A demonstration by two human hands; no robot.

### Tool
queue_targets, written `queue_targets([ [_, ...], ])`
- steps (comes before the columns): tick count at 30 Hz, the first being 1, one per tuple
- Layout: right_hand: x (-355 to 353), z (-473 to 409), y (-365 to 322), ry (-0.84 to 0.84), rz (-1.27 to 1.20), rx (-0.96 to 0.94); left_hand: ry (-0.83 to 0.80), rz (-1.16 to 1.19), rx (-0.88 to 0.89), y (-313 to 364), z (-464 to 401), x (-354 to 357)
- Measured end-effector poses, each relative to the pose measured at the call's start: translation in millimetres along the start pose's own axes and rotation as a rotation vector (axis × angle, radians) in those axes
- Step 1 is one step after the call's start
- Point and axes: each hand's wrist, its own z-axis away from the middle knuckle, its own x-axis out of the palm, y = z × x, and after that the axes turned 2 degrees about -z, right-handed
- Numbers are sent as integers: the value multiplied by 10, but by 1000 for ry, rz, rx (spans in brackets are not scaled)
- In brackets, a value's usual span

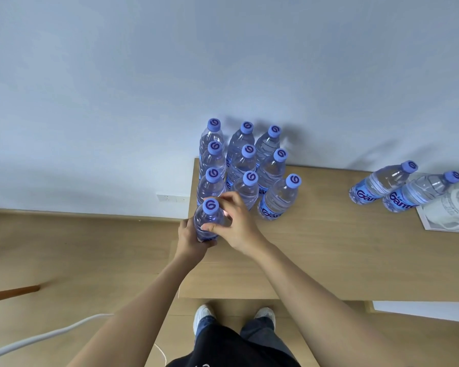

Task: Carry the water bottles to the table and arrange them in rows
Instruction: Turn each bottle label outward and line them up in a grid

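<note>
Several clear water bottles with blue caps stand in three rows [245,165] at the back left corner of the wooden table [329,255]. At the front of the left row stands one more bottle [208,219], upright at the table's left edge. My left hand [190,238] wraps its lower body from the left. My right hand [236,221] holds its upper body from the right, fingers near the cap. Two further bottles [403,185] stand apart at the back right of the table.
A white printed sheet or picture [451,213] lies at the table's right edge beside the two bottles. A pale wall stands right behind the table, with a socket [170,198] low on it. The wooden floor lies left, with a white cable [37,337].
</note>
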Motion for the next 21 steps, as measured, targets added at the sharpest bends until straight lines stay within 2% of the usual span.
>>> queue_targets([
  [5, 9, 13, -9, -28, -20, 14, 30, 37, -49, 39, 39, -6],
  [10, -40, 87, 7, -40, -50, 24, 214, 159, -304, 48, 350, 162],
  [14, -199, 270, 116, 25, -67, 72, 83, 280, -413, 74, 644, 410],
  [17, -405, 461, 246, 97, -102, 136, -15, 327, -365, 215, 698, 571],
  [21, -762, 731, 440, 264, -149, 224, -131, 262, -246, 478, 703, 763],
])
